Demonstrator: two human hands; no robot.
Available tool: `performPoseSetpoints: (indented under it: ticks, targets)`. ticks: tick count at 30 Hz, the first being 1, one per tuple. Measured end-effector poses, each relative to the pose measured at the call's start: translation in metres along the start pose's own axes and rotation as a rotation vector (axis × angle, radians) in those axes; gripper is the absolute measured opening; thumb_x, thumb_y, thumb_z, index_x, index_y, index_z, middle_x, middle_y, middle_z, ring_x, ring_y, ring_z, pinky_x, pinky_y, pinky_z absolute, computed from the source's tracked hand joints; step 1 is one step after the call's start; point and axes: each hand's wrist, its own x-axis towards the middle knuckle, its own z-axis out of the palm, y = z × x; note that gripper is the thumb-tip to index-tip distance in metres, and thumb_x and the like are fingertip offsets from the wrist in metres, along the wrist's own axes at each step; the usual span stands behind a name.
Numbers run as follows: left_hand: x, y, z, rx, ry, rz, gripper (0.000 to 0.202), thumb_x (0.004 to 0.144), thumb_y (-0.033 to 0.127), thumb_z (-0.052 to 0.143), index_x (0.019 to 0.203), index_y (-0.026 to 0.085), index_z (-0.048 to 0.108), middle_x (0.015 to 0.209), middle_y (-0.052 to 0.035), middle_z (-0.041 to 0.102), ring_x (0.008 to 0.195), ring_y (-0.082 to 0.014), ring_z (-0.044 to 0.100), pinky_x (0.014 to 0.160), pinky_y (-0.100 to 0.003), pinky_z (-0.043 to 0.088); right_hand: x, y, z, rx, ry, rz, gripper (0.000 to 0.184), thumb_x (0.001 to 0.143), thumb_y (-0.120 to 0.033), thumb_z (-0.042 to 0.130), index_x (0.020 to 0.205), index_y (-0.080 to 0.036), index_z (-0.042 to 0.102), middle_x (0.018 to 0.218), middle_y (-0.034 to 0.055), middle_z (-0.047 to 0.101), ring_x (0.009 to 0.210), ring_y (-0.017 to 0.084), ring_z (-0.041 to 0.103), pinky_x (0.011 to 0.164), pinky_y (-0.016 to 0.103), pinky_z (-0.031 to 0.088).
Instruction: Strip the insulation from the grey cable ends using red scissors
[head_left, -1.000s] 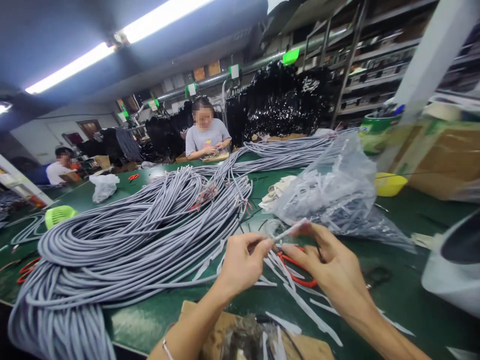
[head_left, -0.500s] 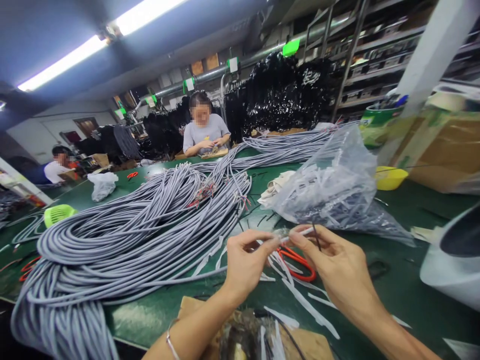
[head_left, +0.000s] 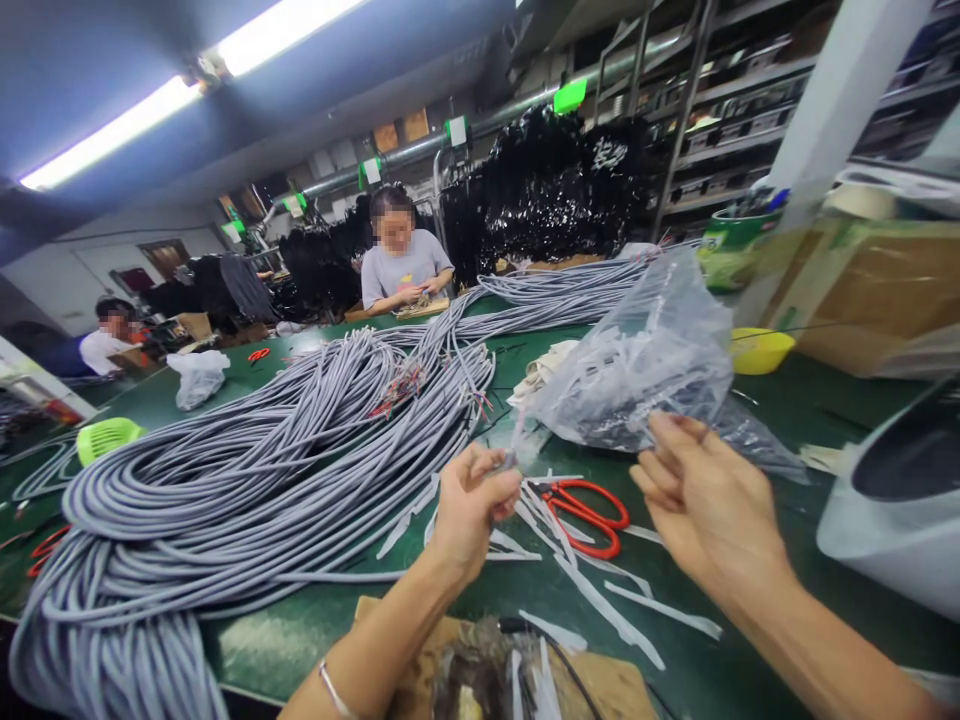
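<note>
Left hand [head_left: 466,512]: near the centre of the frame, thumb and fingers pinched narrow on a cable end.
Cable end [head_left: 511,460]: at the left fingertips, centre of the frame; its tip points up and slightly right, long axis steep, with a pale, blurred strand rising from it.
Right hand [head_left: 709,490]: right of centre, fingers curled inward; whether they grip anything cannot be told.
Gap between hands: green tabletop [head_left: 259,642] shows here, partly taken up by red-handled scissors [head_left: 596,518], loops to the right, and white strips [head_left: 609,612] strewn beneath and below them.
Clear plastic bag [head_left: 630,370]: just above the right hand in the picture, filled with pale pieces, limiting room that way.
Grey cable bundle [head_left: 225,480]: fills the left half, coiled, its near side hanging over the table edge at lower left.
Brown slab [head_left: 611,690]: bottom centre, cut by the frame, below both hands.
Right side: a pale bin [head_left: 870,545] at the frame's edge, well apart from the right hand, with green tabletop between.
</note>
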Motion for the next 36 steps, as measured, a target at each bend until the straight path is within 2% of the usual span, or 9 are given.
performPoseSetpoints:
  ticks: [4,6,8,11,15,22,30,33,36]
  targets:
    - [0.003,-0.003,-0.001,0.069,-0.041,-0.012,0.052,0.053,0.038,0.079,0.062,0.019,0.031,0.053,0.0032,0.057,0.034,-0.0003,0.035,0.037,-0.014,0.017,-0.007,0.002,0.001,-0.098,-0.260,0.032,0.052,0.051,-0.044,0.077,0.091,-0.024,0.052,0.069,-0.0041,0.059,0.033,0.001,0.026,0.030,0.017,0.026]
    - [0.002,-0.004,-0.002,0.069,-0.130,-0.056,0.051,0.055,0.041,0.079,0.067,0.019,0.034,0.049,0.0049,0.055,0.031,-0.0007,0.034,0.035,-0.014,0.015,-0.015,0.005,0.004,-0.129,-0.444,0.130,0.068,0.048,-0.039,0.080,0.108,-0.027,0.050,0.091,0.0026,0.065,0.038,0.003,0.040,0.040,0.022,0.042]
    - [0.000,-0.005,-0.003,0.055,-0.221,-0.117,0.051,0.056,0.041,0.079,0.075,0.020,0.036,0.048,0.0053,0.057,0.028,-0.0008,0.031,0.034,-0.015,0.015,-0.021,0.007,0.006,-0.105,-0.533,0.210,0.076,0.048,-0.033,0.081,0.116,-0.028,0.047,0.096,0.0040,0.066,0.044,0.006,0.050,0.051,0.026,0.048]
    - [-0.001,-0.006,-0.003,0.035,-0.271,-0.181,0.055,0.057,0.041,0.079,0.087,0.019,0.038,0.052,0.0030,0.062,0.028,0.0002,0.028,0.035,-0.015,0.015,-0.023,0.007,0.008,-0.072,-0.431,0.254,0.075,0.046,-0.032,0.082,0.114,-0.024,0.051,0.076,-0.0001,0.068,0.047,0.011,0.056,0.049,0.026,0.048]
    - [-0.002,-0.008,0.000,0.056,-0.204,-0.159,0.063,0.054,0.042,0.081,0.099,0.015,0.047,0.048,0.0049,0.057,0.031,0.0000,0.028,0.037,-0.016,0.014,-0.024,0.010,0.008,-0.108,-0.209,0.174,0.060,0.038,-0.031,0.084,0.091,-0.016,0.062,0.051,-0.0040,0.061,0.048,0.013,0.057,0.050,0.025,0.049]
    - [-0.007,-0.013,0.006,0.074,-0.082,-0.108,0.050,0.054,0.047,0.078,0.082,0.008,0.062,0.044,0.0080,0.041,0.036,0.0005,0.023,0.038,-0.017,0.009,-0.038,0.020,0.005,-0.381,-0.149,-0.286,0.037,0.059,-0.028,0.074,0.093,-0.016,0.066,0.060,0.0009,0.067,0.043,0.011,0.054,0.038,0.022,0.044]
    - [-0.010,-0.010,0.009,0.136,-0.001,-0.047,0.050,0.056,0.055,0.074,0.074,0.011,0.060,0.045,0.0082,0.038,0.037,-0.0013,0.023,0.036,-0.017,0.011,-0.041,0.021,0.001,-0.412,-0.216,-0.417,0.028,0.061,-0.029,0.073,0.087,-0.021,0.065,0.068,0.0030,0.071,0.059,0.019,0.067,0.052,0.026,0.057]
    - [-0.011,-0.011,0.009,0.240,0.019,0.066,0.046,0.062,0.055,0.069,0.075,0.011,0.063,0.048,0.0069,0.039,0.041,-0.0029,0.026,0.039,-0.018,0.017,-0.038,0.018,0.001,-0.366,-0.194,-0.367,0.034,0.057,-0.030,0.077,0.087,-0.023,0.062,0.065,0.0004,0.069,0.054,0.017,0.066,0.047,0.023,0.054]
    - [-0.012,-0.011,0.009,0.355,0.044,0.147,0.040,0.065,0.048,0.069,0.073,0.010,0.065,0.050,0.0049,0.041,0.046,-0.0044,0.030,0.043,-0.019,0.022,-0.031,0.015,0.005,-0.226,-0.137,-0.144,0.047,0.046,-0.031,0.081,0.084,-0.023,0.055,0.060,-0.0043,0.065,0.044,0.012,0.060,0.040,0.019,0.048]
